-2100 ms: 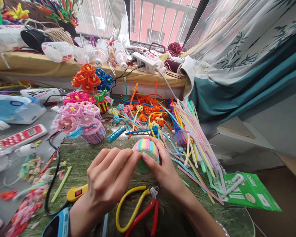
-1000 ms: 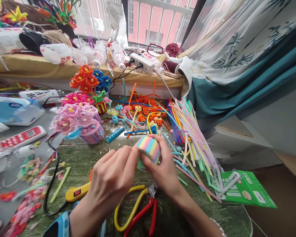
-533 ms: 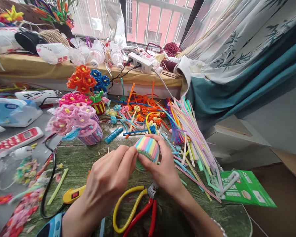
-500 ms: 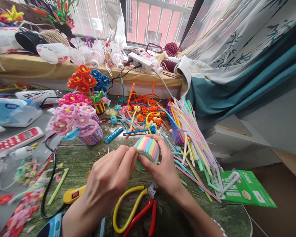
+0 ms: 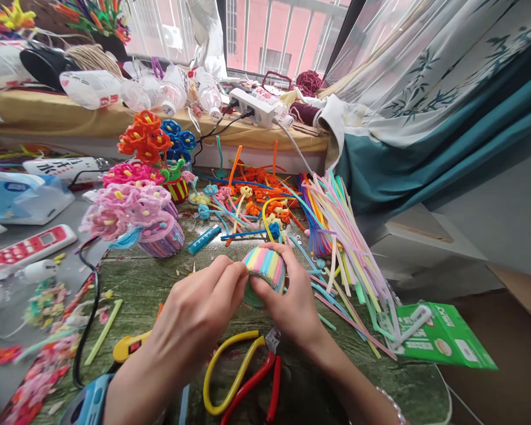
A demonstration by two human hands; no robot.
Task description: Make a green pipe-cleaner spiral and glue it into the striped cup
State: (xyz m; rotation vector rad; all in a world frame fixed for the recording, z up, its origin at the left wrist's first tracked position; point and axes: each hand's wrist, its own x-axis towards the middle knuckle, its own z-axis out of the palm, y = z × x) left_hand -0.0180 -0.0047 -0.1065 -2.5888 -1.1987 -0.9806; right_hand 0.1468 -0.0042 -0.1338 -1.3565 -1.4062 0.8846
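A small round cup (image 5: 269, 265), striped in pastel pink, yellow and blue, is tilted between my two hands above the green table. My right hand (image 5: 291, 295) wraps round its right side, with the thumb over the near rim. At the left edge of the cup, the fingers of my left hand (image 5: 206, 295) are pinched together against the rim; whatever lies between the fingertips is hidden. Pliers (image 5: 272, 360) with red and yellow handles lie on the table just below my hands.
Pink fuzzy flowers (image 5: 128, 209) in a striped pot stand to the left, near a teal lighter (image 5: 204, 239). Pastel pipe cleaners (image 5: 349, 236) spread on the right beside a green packet (image 5: 446, 335). A yellow-handled tool (image 5: 130, 347) lies by my left forearm.
The view has shifted slightly. Both hands keep their hold at the cup, which looks turned a little, with its near rim less exposed.
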